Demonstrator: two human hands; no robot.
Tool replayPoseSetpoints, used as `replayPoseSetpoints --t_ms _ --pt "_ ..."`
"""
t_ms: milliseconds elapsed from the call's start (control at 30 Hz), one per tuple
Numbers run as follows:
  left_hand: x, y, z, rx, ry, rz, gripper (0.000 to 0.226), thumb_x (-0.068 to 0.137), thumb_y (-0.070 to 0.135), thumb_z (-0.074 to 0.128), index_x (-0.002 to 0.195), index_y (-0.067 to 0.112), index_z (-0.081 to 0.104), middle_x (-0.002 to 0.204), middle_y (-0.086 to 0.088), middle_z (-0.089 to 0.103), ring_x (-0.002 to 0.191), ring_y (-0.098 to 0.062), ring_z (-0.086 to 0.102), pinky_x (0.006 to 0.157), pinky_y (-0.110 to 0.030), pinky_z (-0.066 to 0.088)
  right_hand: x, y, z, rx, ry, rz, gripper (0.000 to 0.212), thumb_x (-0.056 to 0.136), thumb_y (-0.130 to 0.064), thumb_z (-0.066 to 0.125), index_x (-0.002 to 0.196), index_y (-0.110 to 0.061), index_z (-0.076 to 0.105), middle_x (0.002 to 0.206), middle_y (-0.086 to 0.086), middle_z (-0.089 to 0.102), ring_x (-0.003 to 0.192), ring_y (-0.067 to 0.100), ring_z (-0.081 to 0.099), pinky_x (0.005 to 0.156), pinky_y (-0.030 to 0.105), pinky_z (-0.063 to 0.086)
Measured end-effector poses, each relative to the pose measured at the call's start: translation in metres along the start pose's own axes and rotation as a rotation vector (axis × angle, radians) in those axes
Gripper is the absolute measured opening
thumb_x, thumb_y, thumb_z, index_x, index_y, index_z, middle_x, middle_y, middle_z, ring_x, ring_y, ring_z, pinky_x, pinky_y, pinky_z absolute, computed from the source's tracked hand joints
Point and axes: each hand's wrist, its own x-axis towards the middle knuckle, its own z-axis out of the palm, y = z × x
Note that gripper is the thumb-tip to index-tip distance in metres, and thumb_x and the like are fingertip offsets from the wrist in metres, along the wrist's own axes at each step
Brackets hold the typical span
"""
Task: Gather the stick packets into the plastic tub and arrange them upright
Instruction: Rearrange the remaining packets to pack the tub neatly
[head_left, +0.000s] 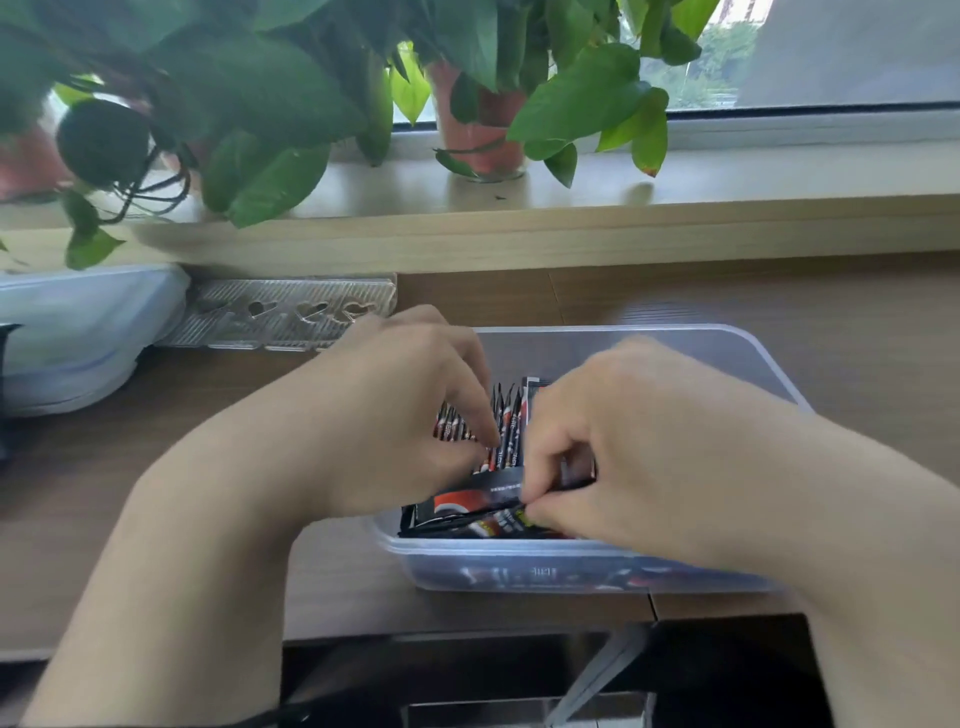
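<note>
A clear plastic tub (727, 353) sits on the brown desk in front of me. Inside it are several black-and-red stick packets (506, 426); a row stands upright on edge near the middle, and a few lie flat along the near wall (467, 514). My left hand (395, 415) reaches into the tub's left side, fingers pressed against the upright row. My right hand (623, 452) is over the tub's right half, its thumb and fingers pinched on the flat packets at the near side. The tub's right interior is hidden by that hand.
A clear ribbed lid with heart cut-outs (291, 314) lies at the back left, beside a white lidded container (78, 332). Potted plants (478, 124) line the wooden sill behind. The desk's front edge (467, 623) runs just below the tub.
</note>
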Motion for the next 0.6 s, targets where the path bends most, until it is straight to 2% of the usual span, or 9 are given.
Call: replayPoseSetpoints --t_ms 167,267,367,433,500,533,600 --pt "0.001 0.003 0.003 0.06 -0.067 0.009 0.021 0.069 0.047 0.059 0.08 0.045 0.077 0.091 0.023 0.06 0.1 0.001 0.044 0.096 -0.04 0.037 0.007 -0.001 0.007 0.214 -0.122 0.042 0.006 0.077 -0.032 0.079 0.076 -0.038 0.08 0.076 -0.022 0.069 0.077 -0.006 0.061 0.068 0.011 0.049" --pt "0.001 0.003 0.005 0.041 -0.101 0.022 0.015 0.074 0.046 0.067 0.083 0.04 0.078 0.093 0.022 0.059 0.102 -0.001 0.045 0.098 -0.039 0.036 0.01 -0.001 0.007 0.203 -0.091 0.108 0.004 0.073 -0.037 0.082 0.072 -0.036 0.079 0.069 -0.019 0.067 0.065 -0.002 0.061 0.059 0.013 0.047" --pt "0.001 0.002 0.006 0.082 -0.123 0.021 0.014 0.077 0.047 0.072 0.087 0.039 0.077 0.098 0.021 0.058 0.107 -0.003 0.044 0.101 -0.036 0.033 0.012 -0.003 0.009 0.104 -0.079 0.145 0.013 0.071 -0.043 0.083 0.07 -0.03 0.078 0.061 -0.015 0.063 0.055 0.001 0.057 0.05 0.012 0.041" --pt "0.002 0.002 0.006 0.088 -0.125 0.025 0.015 0.076 0.049 0.072 0.086 0.038 0.076 0.098 0.02 0.058 0.107 -0.003 0.044 0.1 -0.035 0.032 0.012 -0.005 0.01 0.102 -0.095 0.148 0.013 0.072 -0.043 0.082 0.071 -0.031 0.078 0.059 -0.022 0.063 0.054 -0.001 0.057 0.047 0.01 0.041" --pt "0.002 0.001 0.007 0.082 -0.122 0.034 0.017 0.075 0.05 0.072 0.084 0.036 0.073 0.096 0.019 0.06 0.105 -0.003 0.047 0.097 -0.033 0.034 0.009 -0.005 0.007 0.14 -0.123 0.161 0.014 0.075 -0.047 0.078 0.072 -0.033 0.078 0.061 -0.029 0.063 0.055 -0.004 0.058 0.046 0.009 0.042" --pt "0.003 0.002 0.007 0.072 -0.117 0.036 0.018 0.075 0.05 0.073 0.083 0.034 0.071 0.094 0.019 0.061 0.102 -0.002 0.049 0.093 -0.03 0.036 0.006 -0.004 0.002 0.152 -0.117 0.172 0.018 0.077 -0.051 0.074 0.072 -0.034 0.077 0.061 -0.027 0.064 0.056 -0.004 0.059 0.046 0.009 0.043" --pt "0.002 0.002 0.004 0.017 -0.088 0.022 0.014 0.074 0.042 0.077 0.079 0.032 0.069 0.085 0.02 0.066 0.09 0.001 0.056 0.079 -0.017 0.039 -0.004 0.001 -0.011 0.17 -0.016 0.197 0.026 0.076 -0.06 0.065 0.074 -0.036 0.076 0.061 -0.022 0.067 0.055 -0.004 0.06 0.047 0.009 0.045"
